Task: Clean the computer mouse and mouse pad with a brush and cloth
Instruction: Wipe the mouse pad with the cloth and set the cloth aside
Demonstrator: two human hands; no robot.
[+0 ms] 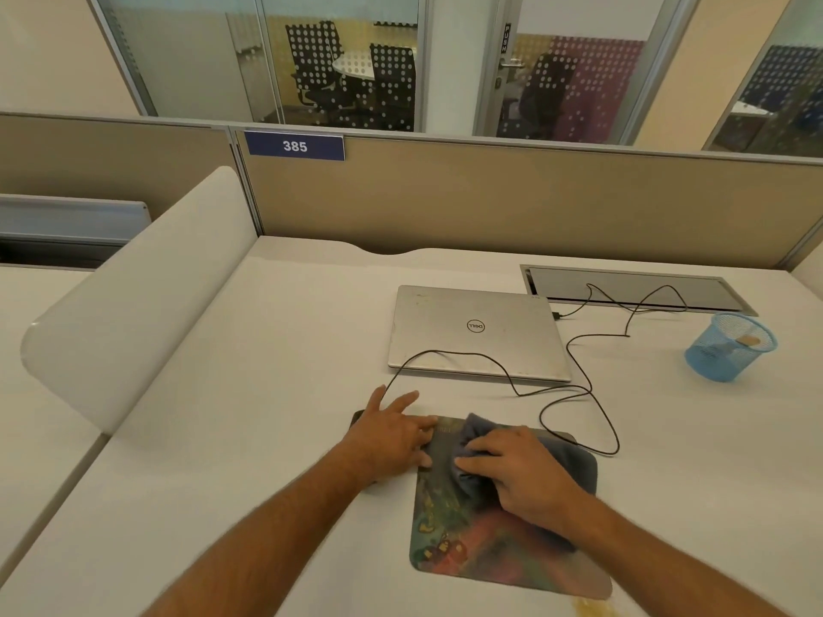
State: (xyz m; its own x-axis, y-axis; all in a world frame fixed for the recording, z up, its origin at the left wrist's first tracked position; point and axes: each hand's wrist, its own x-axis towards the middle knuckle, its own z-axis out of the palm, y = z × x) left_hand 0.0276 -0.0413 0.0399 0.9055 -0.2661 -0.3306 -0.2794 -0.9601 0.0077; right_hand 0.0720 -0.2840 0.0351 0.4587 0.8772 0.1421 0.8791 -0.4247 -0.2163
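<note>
A colourful mouse pad [485, 549] lies on the white desk in front of me. My right hand [521, 474] presses a bunched grey-blue cloth [472, 438] onto the pad's upper part. My left hand [392, 434] lies flat with fingers spread at the pad's upper left corner. It covers a dark object [357, 415] of which only the edges show. The black mouse cable [450, 353] runs to under this hand, so the dark object is probably the mouse. No brush is in view.
A closed silver laptop [476, 331] lies just behind the pad, with the cable looping across it and to its right. A blue mesh cup [730, 347] stands at the far right. A white divider [133, 296] borders the desk on the left, and a yellowish stain [596, 607] marks the front edge.
</note>
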